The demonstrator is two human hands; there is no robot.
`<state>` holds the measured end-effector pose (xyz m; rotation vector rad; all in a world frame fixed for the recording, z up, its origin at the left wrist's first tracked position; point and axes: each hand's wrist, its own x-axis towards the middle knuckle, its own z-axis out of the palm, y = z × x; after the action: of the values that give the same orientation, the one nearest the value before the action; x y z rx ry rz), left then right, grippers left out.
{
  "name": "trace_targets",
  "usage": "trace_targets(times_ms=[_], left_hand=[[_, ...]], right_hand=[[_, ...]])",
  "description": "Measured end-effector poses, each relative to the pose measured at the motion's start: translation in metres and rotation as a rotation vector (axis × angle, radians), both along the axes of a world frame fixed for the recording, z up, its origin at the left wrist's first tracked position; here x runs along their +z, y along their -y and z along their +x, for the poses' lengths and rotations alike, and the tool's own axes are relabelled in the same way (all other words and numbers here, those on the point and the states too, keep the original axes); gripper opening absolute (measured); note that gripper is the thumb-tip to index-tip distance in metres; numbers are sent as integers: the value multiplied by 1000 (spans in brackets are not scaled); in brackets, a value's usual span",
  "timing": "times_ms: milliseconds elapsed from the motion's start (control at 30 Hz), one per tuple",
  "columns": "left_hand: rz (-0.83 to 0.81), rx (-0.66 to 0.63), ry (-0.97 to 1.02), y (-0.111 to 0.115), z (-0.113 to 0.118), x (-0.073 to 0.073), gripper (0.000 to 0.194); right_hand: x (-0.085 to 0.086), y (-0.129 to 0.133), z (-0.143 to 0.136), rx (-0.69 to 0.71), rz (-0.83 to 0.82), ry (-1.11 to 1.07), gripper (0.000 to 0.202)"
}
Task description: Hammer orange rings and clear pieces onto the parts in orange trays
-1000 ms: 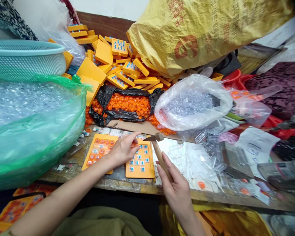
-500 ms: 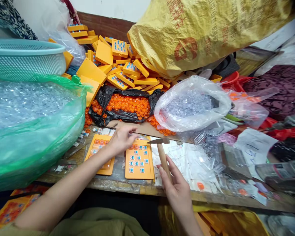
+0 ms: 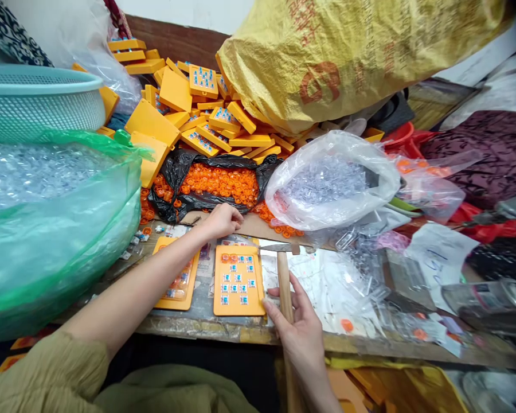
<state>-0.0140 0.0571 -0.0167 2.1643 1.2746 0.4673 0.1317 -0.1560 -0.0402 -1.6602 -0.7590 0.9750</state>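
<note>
Fingers of the left hand [image 3: 223, 220] curl together just before an open black plastic bag [image 3: 168, 167], so that its small round orange pieces [image 3: 221, 182] lie within reach; whether they pinch one cannot be told. Centrally, an orange plastic panel [image 3: 255, 305] lies flat, its blue-centred inserts facing up, accessible. Rightward, the right hand's [image 3: 301, 338] loosely curled fingers and thumb flank a wooden-handled metal hammer [image 3: 285, 287], apparently steadying its head beside the panel's upper corner.

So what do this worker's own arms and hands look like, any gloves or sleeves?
Left hand and right hand are both bare, with no gloves or bracelets visible. A loose, wrinkled olive-green sleeve ends near the left elbow; the right sleeve is out of view.
</note>
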Motion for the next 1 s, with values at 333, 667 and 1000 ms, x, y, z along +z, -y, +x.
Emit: trace_targets(times_ms=[333, 667, 1000], left_hand=[[98, -11, -62, 15, -5, -10, 18], [164, 11, -8, 50, -9, 4, 20], [260, 13, 47, 106, -6, -10, 46]], right_hand=[[0, 3, 1, 46, 17, 51, 83], [3, 4, 2, 58, 47, 89, 72], [26, 6, 8, 237, 262, 456, 48]])
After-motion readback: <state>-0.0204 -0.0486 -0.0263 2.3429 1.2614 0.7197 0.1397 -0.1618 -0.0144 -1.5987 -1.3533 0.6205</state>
